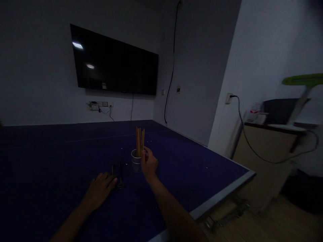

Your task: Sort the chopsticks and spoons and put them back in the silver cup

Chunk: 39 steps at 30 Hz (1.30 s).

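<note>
My left hand (101, 189) rests at a dark tool (120, 184), then come the metal cup (136, 164), sticks (138, 142) upright inside, and my right hand (149, 164) at its rim, whether either hand's fingers are clamped too dim to tell, in seemingly a stick-handling step calling for a light pinch.

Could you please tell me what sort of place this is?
Probably an indoor common room, perhaps for games or meetings: a TV hangs on the wall, a wide blue table with a pale border stands before it, and a cabinet is on the right.
</note>
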Tool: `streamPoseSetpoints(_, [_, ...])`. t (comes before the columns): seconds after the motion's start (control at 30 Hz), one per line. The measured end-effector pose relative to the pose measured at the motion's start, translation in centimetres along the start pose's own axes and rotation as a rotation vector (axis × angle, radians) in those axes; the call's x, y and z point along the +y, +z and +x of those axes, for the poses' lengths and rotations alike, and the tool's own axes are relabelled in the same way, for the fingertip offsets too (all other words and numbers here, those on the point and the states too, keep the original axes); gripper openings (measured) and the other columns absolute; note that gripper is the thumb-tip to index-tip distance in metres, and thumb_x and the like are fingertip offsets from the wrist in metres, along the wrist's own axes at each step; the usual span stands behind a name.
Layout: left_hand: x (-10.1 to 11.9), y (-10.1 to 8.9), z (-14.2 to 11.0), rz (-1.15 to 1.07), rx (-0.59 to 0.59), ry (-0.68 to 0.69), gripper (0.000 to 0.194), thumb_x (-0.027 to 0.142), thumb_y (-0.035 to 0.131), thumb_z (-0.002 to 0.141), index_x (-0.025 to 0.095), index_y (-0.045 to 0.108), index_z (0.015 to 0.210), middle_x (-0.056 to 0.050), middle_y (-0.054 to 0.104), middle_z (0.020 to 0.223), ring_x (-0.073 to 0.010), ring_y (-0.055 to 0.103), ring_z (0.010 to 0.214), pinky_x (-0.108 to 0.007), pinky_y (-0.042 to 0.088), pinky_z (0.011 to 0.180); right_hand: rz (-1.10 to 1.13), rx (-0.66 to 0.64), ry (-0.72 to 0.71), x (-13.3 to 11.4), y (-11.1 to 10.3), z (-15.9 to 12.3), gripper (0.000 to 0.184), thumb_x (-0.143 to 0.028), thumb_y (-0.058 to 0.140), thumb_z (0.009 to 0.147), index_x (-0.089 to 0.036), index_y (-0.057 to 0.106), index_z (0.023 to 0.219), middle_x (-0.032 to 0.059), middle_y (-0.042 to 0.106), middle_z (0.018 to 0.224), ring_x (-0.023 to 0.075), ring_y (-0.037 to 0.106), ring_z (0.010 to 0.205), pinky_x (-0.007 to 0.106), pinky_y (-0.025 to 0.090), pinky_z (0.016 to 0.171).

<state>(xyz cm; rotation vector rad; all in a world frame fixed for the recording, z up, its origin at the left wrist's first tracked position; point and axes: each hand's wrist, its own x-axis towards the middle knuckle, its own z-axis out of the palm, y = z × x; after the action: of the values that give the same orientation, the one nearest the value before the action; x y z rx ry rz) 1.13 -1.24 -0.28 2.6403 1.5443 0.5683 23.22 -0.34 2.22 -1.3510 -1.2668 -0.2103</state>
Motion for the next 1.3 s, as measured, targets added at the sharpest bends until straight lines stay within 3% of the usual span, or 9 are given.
streamPoseSetpoints(0.1, [0.2, -0.2, 0.0, 0.014, -0.007, 0.006, 0.052, 0.047, 0.022, 0.095, 0.026, 0.070, 0.101, -0.007, 0.065, 0.104, -0.0235, 0.057, 0.100, -0.039, 0.044, 0.084, -0.011, -0.148, -0.268, -1.3, 0.5, -1.5, 0.040, -0.037, 0.034, 0.095, -0.020, 0.069, 0.104, 0.0100, 0.074, 0.094, 0.0201, 0.069, 0.082, 0.029, 0.049, 0.075])
streamPoseSetpoints(0.23, [0.1, -0.1, 0.1, 0.048, -0.006, -0.023, 0.049, 0.043, 0.023, 0.095, 0.024, 0.069, 0.097, -0.008, 0.065, 0.101, -0.0237, 0.057, 0.098, -0.038, 0.045, 0.081, -0.131, -0.500, -0.536, -3.7, 1.2, -3.4, 0.035, -0.039, 0.041, 0.095, -0.021, 0.070, 0.101, 0.0077, 0.074, 0.094, 0.0194, 0.069, 0.079, 0.028, 0.050, 0.070])
streamPoseSetpoints(0.33, [-0.3, 0.3, 0.3, 0.067, 0.020, -0.039, 0.043, 0.036, 0.027, 0.094, 0.022, 0.067, 0.098, -0.009, 0.064, 0.102, -0.0237, 0.057, 0.098, -0.037, 0.045, 0.081, -0.247, -0.711, -0.598, -5.1, 1.4, -4.1, 0.034, -0.042, 0.041, 0.096, -0.022, 0.069, 0.100, 0.0052, 0.075, 0.092, 0.0197, 0.069, 0.080, 0.027, 0.049, 0.066])
streamPoseSetpoints(0.43, [-0.5, 0.6, 0.6, 0.079, 0.011, -0.030, 0.035, 0.029, 0.033, 0.092, 0.020, 0.067, 0.095, -0.010, 0.065, 0.100, -0.0235, 0.058, 0.096, -0.037, 0.044, 0.081, -0.263, -0.843, -0.589, -5.4, 1.4, -4.2, 0.031, -0.036, 0.042, 0.096, -0.022, 0.068, 0.103, 0.0054, 0.075, 0.097, 0.0209, 0.070, 0.084, 0.028, 0.050, 0.068])
streamPoseSetpoints(0.63, [-0.1, 0.7, 0.5, 0.083, 0.098, -0.048, 0.033, 0.034, 0.038, 0.094, 0.022, 0.069, 0.089, -0.009, 0.066, 0.095, -0.0227, 0.060, 0.092, -0.035, 0.045, 0.077, -0.325, -0.869, -0.367, -4.7, 1.8, -4.2, 0.025, -0.028, 0.047, 0.093, -0.020, 0.071, 0.095, 0.0096, 0.075, 0.095, 0.0231, 0.070, 0.088, 0.029, 0.049, 0.072])
streamPoseSetpoints(0.83, [0.4, 0.6, 0.4, 0.049, 0.050, -0.146, 0.027, 0.032, 0.046, 0.092, 0.023, 0.071, 0.096, -0.008, 0.067, 0.104, -0.0228, 0.059, 0.100, -0.034, 0.044, 0.083, -0.426, -0.947, -0.261, -4.2, 2.2, -4.1, 0.024, -0.025, 0.049, 0.092, -0.021, 0.071, 0.101, 0.0098, 0.074, 0.101, 0.0217, 0.068, 0.097, 0.027, 0.047, 0.080])
streamPoseSetpoints(0.97, [0.2, 0.7, 0.6, 0.010, 0.076, -0.212, 0.022, 0.030, 0.051, 0.090, 0.021, 0.072, 0.090, -0.007, 0.068, 0.103, -0.0218, 0.060, 0.101, -0.033, 0.044, 0.085, -0.499, -0.962, -0.172, -4.1, 2.3, -4.0, 0.024, -0.026, 0.050, 0.092, -0.019, 0.072, 0.101, 0.0116, 0.073, 0.101, 0.0229, 0.069, 0.096, 0.027, 0.047, 0.077])
streamPoseSetpoints(1.3, [-0.6, 1.3, 1.0, -0.117, 0.179, -0.254, 0.011, 0.022, 0.061, 0.082, 0.020, 0.072, 0.081, -0.006, 0.070, 0.090, -0.0203, 0.064, 0.092, -0.032, 0.045, 0.083, -0.512, -0.986, -0.136, -4.5, 1.9, -4.0, 0.028, -0.035, 0.052, 0.092, -0.017, 0.073, 0.097, 0.0135, 0.073, 0.099, 0.0234, 0.069, 0.095, 0.028, 0.047, 0.075])
